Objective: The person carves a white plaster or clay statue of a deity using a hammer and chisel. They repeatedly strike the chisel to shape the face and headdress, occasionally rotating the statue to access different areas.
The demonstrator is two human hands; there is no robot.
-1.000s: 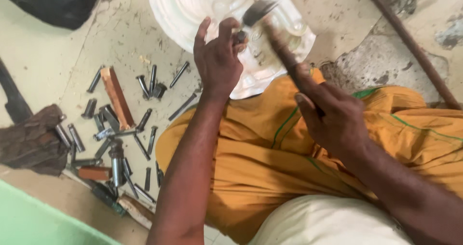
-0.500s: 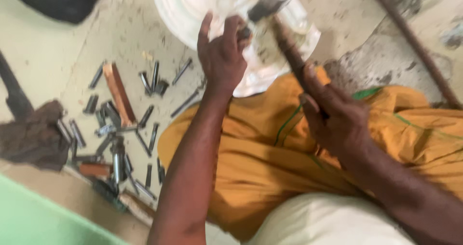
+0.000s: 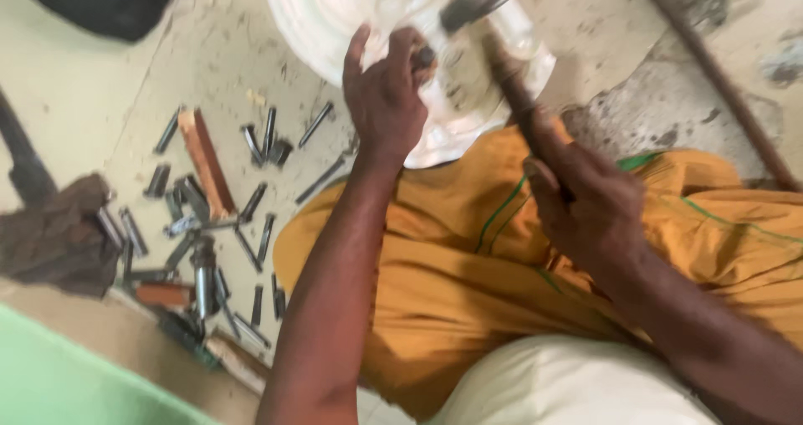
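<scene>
White carved stone disc (image 3: pixel 335 23): my left hand (image 3: pixel 386 99) pinches a chisel (image 3: pixel 424 57); right hand (image 3: pixel 590 207) grips hammer (image 3: pixel 493 48), handle slanting away up-left.

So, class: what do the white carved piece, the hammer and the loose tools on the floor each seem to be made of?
White carved piece: probably marble or plaster, pale, matt, cut in concentric ridges.
Hammer: dark metal head, slightly shiny; brown handle, likely wood, in the right hand.
Chisels on the floor: grey steel by their dull sheen.
The left hand holds one small dark tool against the carving.
</scene>
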